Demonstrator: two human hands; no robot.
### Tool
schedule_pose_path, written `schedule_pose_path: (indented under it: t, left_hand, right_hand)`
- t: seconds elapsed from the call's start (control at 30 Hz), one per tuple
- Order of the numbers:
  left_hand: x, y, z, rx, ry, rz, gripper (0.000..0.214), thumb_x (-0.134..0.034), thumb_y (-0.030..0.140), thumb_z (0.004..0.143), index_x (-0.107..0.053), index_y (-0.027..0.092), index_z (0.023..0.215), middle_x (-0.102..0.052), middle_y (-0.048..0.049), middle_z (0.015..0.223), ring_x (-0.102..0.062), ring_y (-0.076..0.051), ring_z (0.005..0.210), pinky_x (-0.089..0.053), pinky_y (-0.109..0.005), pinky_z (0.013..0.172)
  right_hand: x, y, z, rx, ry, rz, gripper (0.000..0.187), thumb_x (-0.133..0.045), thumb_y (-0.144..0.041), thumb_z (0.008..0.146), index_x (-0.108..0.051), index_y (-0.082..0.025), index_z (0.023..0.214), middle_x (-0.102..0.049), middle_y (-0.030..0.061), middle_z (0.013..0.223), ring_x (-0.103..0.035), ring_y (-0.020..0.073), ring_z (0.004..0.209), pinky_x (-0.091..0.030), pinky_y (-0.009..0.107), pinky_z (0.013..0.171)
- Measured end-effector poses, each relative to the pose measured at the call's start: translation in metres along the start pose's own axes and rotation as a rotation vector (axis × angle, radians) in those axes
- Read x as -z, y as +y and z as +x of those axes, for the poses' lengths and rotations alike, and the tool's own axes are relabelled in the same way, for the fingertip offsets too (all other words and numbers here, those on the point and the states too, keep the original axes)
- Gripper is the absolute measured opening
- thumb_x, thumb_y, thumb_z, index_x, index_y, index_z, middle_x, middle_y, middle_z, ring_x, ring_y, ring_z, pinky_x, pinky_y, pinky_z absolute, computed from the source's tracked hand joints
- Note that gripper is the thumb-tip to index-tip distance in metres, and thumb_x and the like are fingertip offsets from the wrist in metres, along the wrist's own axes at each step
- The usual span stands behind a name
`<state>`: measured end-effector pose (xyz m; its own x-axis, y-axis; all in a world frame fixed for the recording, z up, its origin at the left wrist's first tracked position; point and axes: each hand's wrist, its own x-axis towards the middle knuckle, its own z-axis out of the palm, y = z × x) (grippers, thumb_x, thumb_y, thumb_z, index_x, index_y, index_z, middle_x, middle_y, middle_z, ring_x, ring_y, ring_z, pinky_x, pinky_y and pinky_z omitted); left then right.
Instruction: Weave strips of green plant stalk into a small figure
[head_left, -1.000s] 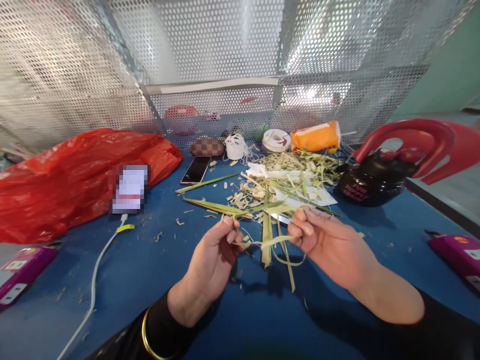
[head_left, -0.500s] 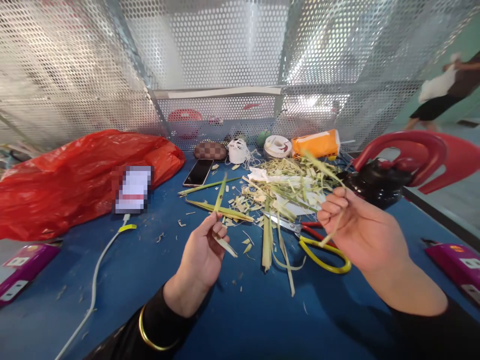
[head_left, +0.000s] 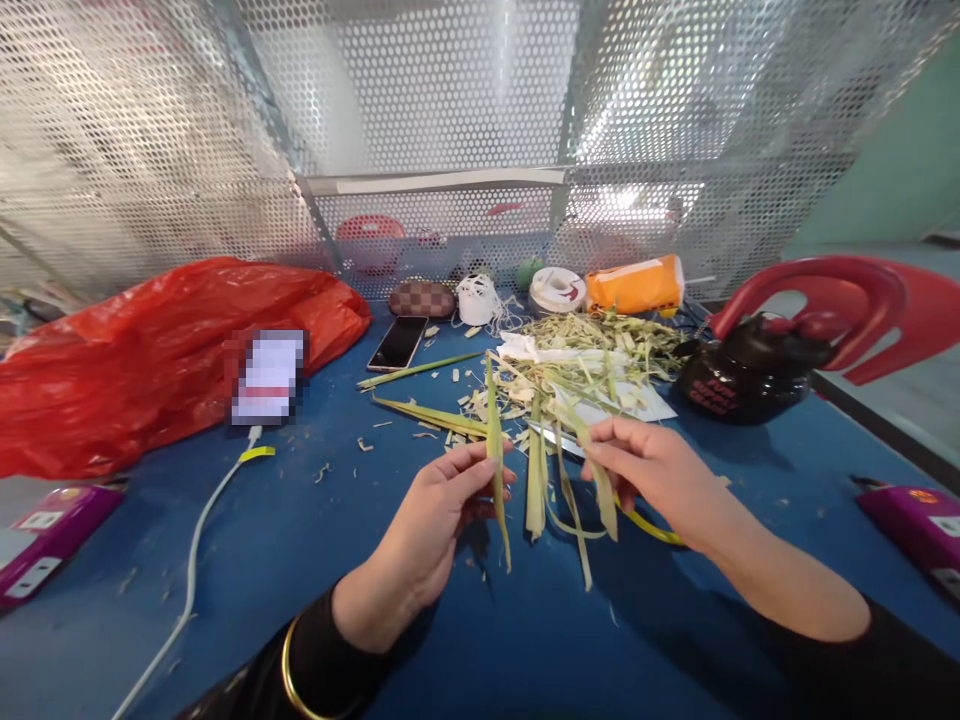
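My left hand (head_left: 439, 520) pinches a narrow green leaf strip (head_left: 493, 430) that points away from me. In my right hand (head_left: 649, 470) is a paler leaf strip (head_left: 605, 500), pinched between thumb and fingers and slanting down toward me. Between the hands, several strips (head_left: 535, 485) lie on the blue table. Scissors (head_left: 555, 438) lie partly hidden under my right hand, with a yellow handle showing below it. Beyond the hands is a heap of dry leaf scraps (head_left: 622, 345) on white paper. Two more green leaves (head_left: 427, 413) lie left of the heap.
A black kettle (head_left: 746, 380) with a red handle stands at right. A red plastic bag (head_left: 165, 350) and a lit phone (head_left: 268, 378) on a white cable (head_left: 191, 560) are at left. A dark phone (head_left: 398, 343), checkered case (head_left: 421, 299), tape roll (head_left: 556, 290) and orange packet (head_left: 634, 284) line the back.
My left hand has moved right and turned its strip more upright. My right hand has come left and down with its strip, over the scissors. The person at far right has left the view.
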<state>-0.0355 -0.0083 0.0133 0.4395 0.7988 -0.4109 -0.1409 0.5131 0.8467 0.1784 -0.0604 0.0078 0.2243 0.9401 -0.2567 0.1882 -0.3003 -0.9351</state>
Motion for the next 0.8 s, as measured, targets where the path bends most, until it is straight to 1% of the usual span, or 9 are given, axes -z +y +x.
schedule_pose_path:
  t: [0.1,0.17,0.23,0.27,0.3,0.43,0.5,0.63,0.8]
  left_hand:
    - [-0.002,0.000,-0.001,-0.006,-0.039,0.054,0.021,-0.066,0.023,0.079,-0.071,0.014,0.097,-0.064,-0.0031,0.074,-0.056,-0.010,0.062,-0.045,-0.019,0.059]
    - [-0.003,-0.001,-0.002,-0.013,-0.071,0.086,0.019,-0.066,0.023,0.079,-0.071,0.015,0.095,-0.065,-0.0031,0.073,-0.056,-0.009,0.061,-0.043,-0.018,0.058]
    - [-0.004,-0.003,-0.003,-0.018,-0.104,0.118,0.017,-0.067,0.024,0.079,-0.071,0.015,0.091,-0.067,-0.0035,0.072,-0.056,-0.009,0.060,-0.041,-0.018,0.057]
    - [-0.005,-0.005,-0.004,-0.019,-0.127,0.138,0.016,-0.067,0.025,0.078,-0.072,0.015,0.089,-0.067,-0.0038,0.071,-0.056,-0.009,0.059,-0.041,-0.018,0.057]
    - [-0.006,-0.006,-0.005,-0.018,-0.153,0.161,0.015,-0.068,0.026,0.077,-0.072,0.015,0.087,-0.068,-0.0044,0.071,-0.056,-0.009,0.059,-0.041,-0.019,0.057]
    - [-0.009,-0.012,-0.007,0.006,-0.283,0.281,0.013,-0.068,0.026,0.075,-0.074,0.015,0.081,-0.070,-0.0064,0.071,-0.058,-0.012,0.060,-0.041,-0.022,0.057]
    - [-0.010,-0.013,-0.008,0.033,-0.331,0.338,0.014,-0.065,0.025,0.076,-0.074,0.016,0.081,-0.070,-0.0054,0.071,-0.057,-0.011,0.058,-0.039,-0.021,0.056]
    - [-0.009,-0.013,-0.008,0.063,-0.326,0.418,0.014,-0.065,0.027,0.075,-0.074,0.016,0.075,-0.069,-0.0041,0.068,-0.049,-0.009,0.051,-0.034,-0.021,0.052]
    - [-0.007,-0.014,-0.009,0.057,-0.345,0.476,0.017,-0.064,0.029,0.076,-0.073,0.015,0.074,-0.068,-0.0047,0.064,-0.040,-0.008,0.048,-0.030,-0.022,0.050]
  right_hand:
    - [0.000,0.006,0.002,0.085,0.054,-0.367,0.016,-0.056,-0.036,0.081,-0.059,-0.021,0.086,-0.068,0.0019,0.067,-0.056,0.0150,0.048,-0.042,0.026,0.046]
    - [0.000,0.008,0.002,0.242,0.195,-0.580,0.017,-0.058,-0.037,0.081,-0.061,-0.021,0.088,-0.068,0.0043,0.075,-0.060,0.0177,0.056,-0.044,0.029,0.053]
    - [-0.003,0.007,-0.001,0.395,0.292,-0.636,0.019,-0.058,-0.039,0.082,-0.064,-0.021,0.088,-0.068,0.0064,0.085,-0.061,0.0194,0.065,-0.045,0.031,0.061]
    - [-0.005,0.006,-0.003,0.433,0.273,-0.586,0.020,-0.058,-0.039,0.083,-0.065,-0.022,0.088,-0.067,0.0064,0.087,-0.061,0.0195,0.068,-0.045,0.031,0.062]
    - [-0.008,0.006,-0.005,0.431,0.208,-0.487,0.021,-0.056,-0.040,0.085,-0.067,-0.022,0.088,-0.066,0.0056,0.085,-0.061,0.0187,0.069,-0.045,0.030,0.062]
    - [-0.025,0.005,-0.016,0.168,-0.214,0.062,0.022,-0.059,-0.041,0.085,-0.068,-0.021,0.086,-0.059,0.0000,0.066,-0.053,0.0130,0.058,-0.041,0.025,0.053]
    - [-0.032,0.006,-0.020,0.074,-0.296,0.253,0.021,-0.065,-0.039,0.082,-0.067,-0.019,0.083,-0.058,-0.0010,0.065,-0.051,0.0109,0.057,-0.041,0.024,0.054]
    - [-0.036,0.006,-0.023,0.034,-0.207,0.360,0.022,-0.070,-0.036,0.078,-0.062,-0.017,0.070,-0.056,-0.0023,0.058,-0.047,0.0092,0.052,-0.038,0.023,0.051]
    - [-0.026,0.002,-0.016,0.043,-0.043,0.457,0.028,-0.072,-0.037,0.075,-0.055,-0.018,0.062,-0.052,-0.0042,0.049,-0.042,0.0074,0.046,-0.035,0.021,0.046]
